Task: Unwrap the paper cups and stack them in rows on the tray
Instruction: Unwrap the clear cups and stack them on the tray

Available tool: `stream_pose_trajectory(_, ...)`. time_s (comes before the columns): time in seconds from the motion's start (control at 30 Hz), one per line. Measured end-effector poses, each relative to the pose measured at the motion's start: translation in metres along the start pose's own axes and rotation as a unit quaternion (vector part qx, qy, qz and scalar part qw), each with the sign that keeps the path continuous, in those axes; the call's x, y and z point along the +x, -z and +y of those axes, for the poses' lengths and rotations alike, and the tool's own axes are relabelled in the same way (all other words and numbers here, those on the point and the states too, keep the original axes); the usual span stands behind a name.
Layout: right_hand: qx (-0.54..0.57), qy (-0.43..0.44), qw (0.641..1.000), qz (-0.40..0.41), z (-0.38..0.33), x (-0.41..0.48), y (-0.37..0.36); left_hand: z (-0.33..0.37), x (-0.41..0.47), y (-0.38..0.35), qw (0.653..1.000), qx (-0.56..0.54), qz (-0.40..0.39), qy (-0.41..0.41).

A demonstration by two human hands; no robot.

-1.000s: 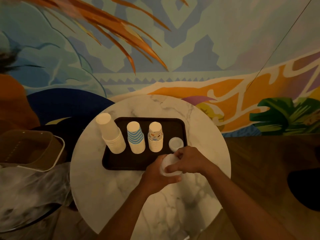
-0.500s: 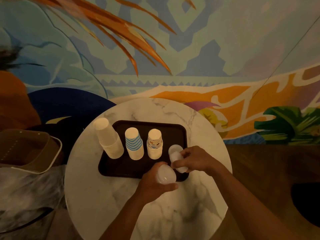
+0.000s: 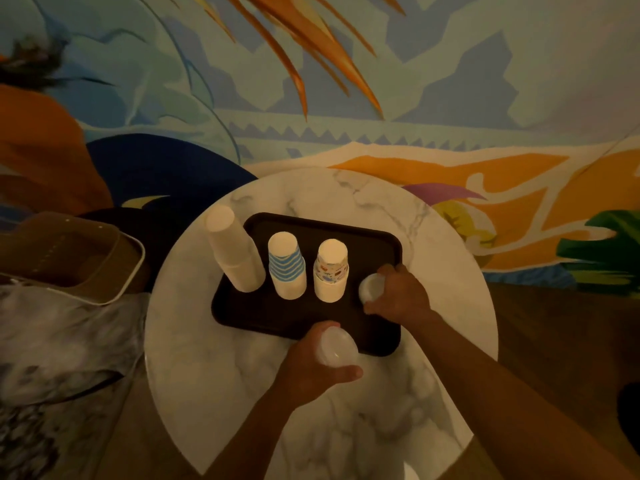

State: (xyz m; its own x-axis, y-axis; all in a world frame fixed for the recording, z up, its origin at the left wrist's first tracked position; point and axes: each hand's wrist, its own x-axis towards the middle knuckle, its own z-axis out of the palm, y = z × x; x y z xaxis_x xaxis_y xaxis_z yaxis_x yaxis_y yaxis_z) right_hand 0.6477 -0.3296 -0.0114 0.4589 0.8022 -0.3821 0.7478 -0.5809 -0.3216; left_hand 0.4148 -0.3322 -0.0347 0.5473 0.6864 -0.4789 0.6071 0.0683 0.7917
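A dark tray [image 3: 263, 317] lies on the round marble table [image 3: 214, 344]. Three upside-down cup stacks stand in a row on it: a tall plain white stack [image 3: 233, 252], a blue-striped stack [image 3: 286, 266], and a stack with small coloured prints [image 3: 330, 270]. My right hand [image 3: 398, 292] grips a small white cup [image 3: 371, 287] at the tray's right end, beside the printed stack. My left hand [image 3: 311, 365] holds a bundle of white cups in clear wrap [image 3: 337, 348] over the tray's front edge.
A tan bin [image 3: 69, 258] with a clear plastic bag [image 3: 52, 341] stands left of the table. A painted mural wall [image 3: 346, 98] rises right behind the table. Wooden floor [image 3: 554, 323] shows on the right.
My hands have parted. The right hand carried one white cup away from the bundle to the tray's right end; the left hand keeps the wrapped bundle near the front edge.
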Motion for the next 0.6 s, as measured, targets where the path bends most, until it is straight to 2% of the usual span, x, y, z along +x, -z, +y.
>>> stream_pose_trajectory(0.6, -0.064, -0.006, 0.998, -0.005, -0.0065, 0.0104, -0.0113, -0.0057, 0.0009, 0.0025, 1.0, -0.013, 0.004, 0.003)
